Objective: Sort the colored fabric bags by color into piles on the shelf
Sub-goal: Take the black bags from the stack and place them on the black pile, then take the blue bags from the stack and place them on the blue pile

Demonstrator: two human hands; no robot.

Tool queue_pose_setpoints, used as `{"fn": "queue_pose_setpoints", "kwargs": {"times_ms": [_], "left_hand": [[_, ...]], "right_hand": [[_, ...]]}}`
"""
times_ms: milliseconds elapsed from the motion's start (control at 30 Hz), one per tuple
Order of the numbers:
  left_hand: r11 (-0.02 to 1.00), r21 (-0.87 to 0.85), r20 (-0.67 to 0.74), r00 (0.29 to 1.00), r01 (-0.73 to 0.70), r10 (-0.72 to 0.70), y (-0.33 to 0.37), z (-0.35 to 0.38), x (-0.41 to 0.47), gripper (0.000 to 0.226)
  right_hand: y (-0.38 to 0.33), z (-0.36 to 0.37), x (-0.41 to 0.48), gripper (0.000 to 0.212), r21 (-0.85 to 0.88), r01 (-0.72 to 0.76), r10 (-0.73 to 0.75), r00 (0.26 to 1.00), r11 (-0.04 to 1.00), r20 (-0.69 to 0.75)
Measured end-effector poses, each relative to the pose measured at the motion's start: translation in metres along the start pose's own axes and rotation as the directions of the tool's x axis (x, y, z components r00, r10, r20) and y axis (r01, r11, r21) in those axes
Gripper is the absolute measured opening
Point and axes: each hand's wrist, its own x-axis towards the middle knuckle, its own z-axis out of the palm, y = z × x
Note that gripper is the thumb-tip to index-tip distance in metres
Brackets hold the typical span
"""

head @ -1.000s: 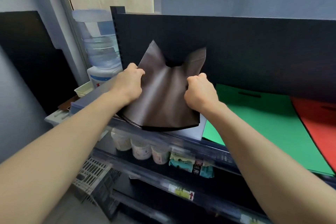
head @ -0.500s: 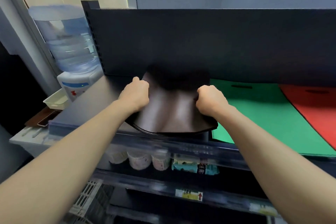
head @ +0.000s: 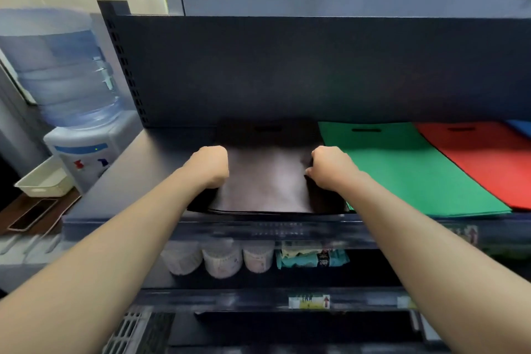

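Step in hand: laying dark brown flat fabric bag [head: 265, 181] on left part of dark metal shelf [head: 138, 181], just beside green fabric bag pile [head: 402, 169].
Left hand [head: 211, 165] and right hand [head: 330, 168] clench bag's side edges.
Next move, judged: flatten bag, align edges, release.

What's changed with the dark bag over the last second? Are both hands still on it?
The dark bag was held up with its top corners raised. It has come down and now lies on the shelf, left of the green pile. The left hand and right hand keep their grip on its sides. The green pile and red pile have not moved.
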Motion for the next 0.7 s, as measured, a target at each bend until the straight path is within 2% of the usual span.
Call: {"fn": "queue_pose_setpoints", "kwargs": {"times_ms": [133, 267, 367, 400, 467, 533, 600, 700], "left_hand": [[0.999, -0.011, 0.006, 0.999, -0.036, 0.036, -0.004, 0.000, -0.002, 0.016], [0.998, 0.068, -0.073, 0.997, -0.019, 0.024, -0.002, -0.002, -0.008, 0.016], [0.992, 0.052, -0.168, 0.978, -0.114, 0.122, 0.013, -0.012, -0.012, 0.028], [0.985, 0.032, -0.197, 0.965, -0.168, 0.171, 0.022, -0.017, -0.014, 0.031], [0.958, 0.008, -0.268, 0.923, -0.285, 0.277, 0.043, -0.028, -0.021, 0.035], [0.908, 0.005, -0.334, 0.855, -0.420, 0.397, 0.070, -0.039, -0.031, 0.036], [0.835, 0.015, -0.385, 0.768, -0.550, 0.512, 0.100, -0.048, -0.042, 0.037], [0.705, 0.093, -0.426, 0.612, -0.703, 0.666, 0.156, -0.054, -0.060, 0.033]], "right_hand": [[-0.003, -0.001, -0.005, 0.021, -0.086, -0.068, 0.060, 0.994, 0.994, -0.093], [-0.009, -0.007, -0.009, 0.019, -0.202, -0.060, 0.017, 0.977, 0.978, -0.211], [-0.012, -0.023, -0.016, 0.004, -0.199, -0.002, -0.050, 0.966, 0.980, -0.255], [-0.009, -0.030, -0.018, 0.007, -0.201, 0.010, -0.066, 0.959, 0.980, -0.275], [0.000, -0.050, -0.028, 0.014, -0.216, 0.005, -0.070, 0.954, 0.976, -0.292], [0.015, -0.071, -0.042, 0.003, -0.240, -0.008, -0.067, 0.951, 0.971, -0.301], [0.035, -0.090, -0.057, 0.019, -0.271, -0.041, -0.046, 0.951, 0.962, -0.306], [0.074, -0.116, -0.087, 0.013, -0.357, -0.088, -0.044, 0.938, 0.930, -0.345]]}}
